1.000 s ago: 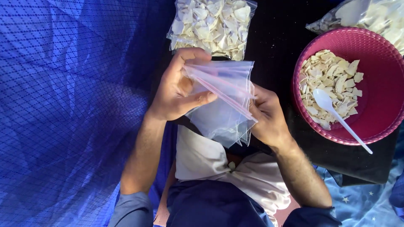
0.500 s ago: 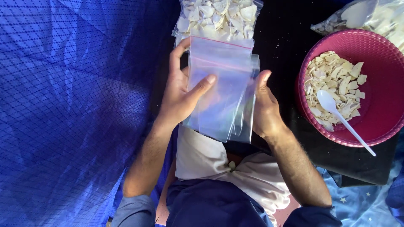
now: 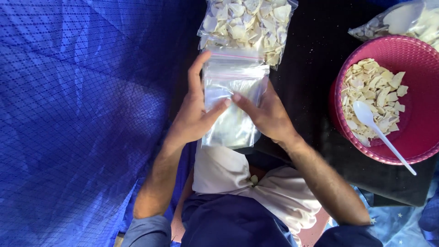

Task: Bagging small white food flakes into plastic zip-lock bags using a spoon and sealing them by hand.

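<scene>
A blue tarpaulin (image 3: 77, 123) with a fine grid pattern fills the left half of the scene. To its right lies a black table (image 3: 315, 68), which carries the other things.

At the right edge of the table stands a round pink basket (image 3: 418, 114), part-filled with pale, flat chips (image 3: 372, 96). A white plastic spoon (image 3: 382, 135) rests in the basket, its bowl on the chips and its handle slanting over the near rim. A clear bag of pale pieces (image 3: 411, 20) lies just beyond the basket, at the far right corner.

At the far middle of the table lies a filled clear bag (image 3: 247, 25) packed with the same pale chips. A pale cloth (image 3: 238, 176) lies over the person's lap at the near edge of the table, above dark blue clothing.

An empty clear zip bag (image 3: 233, 100) with a pink seal line is held upright in the middle of the scene, its far edge overlapping the near edge of the filled bag. The left hand (image 3: 194, 116) grips the empty bag along its left side: the forefinger runs up the left edge towards the seal, and the thumb lies across the front face. The right hand (image 3: 267, 114) holds the bag from the right: its thumb presses on the front face, tip to tip with the left thumb near the middle of the bag, while its remaining fingers lie behind the right edge, largely hidden by the plastic.
</scene>
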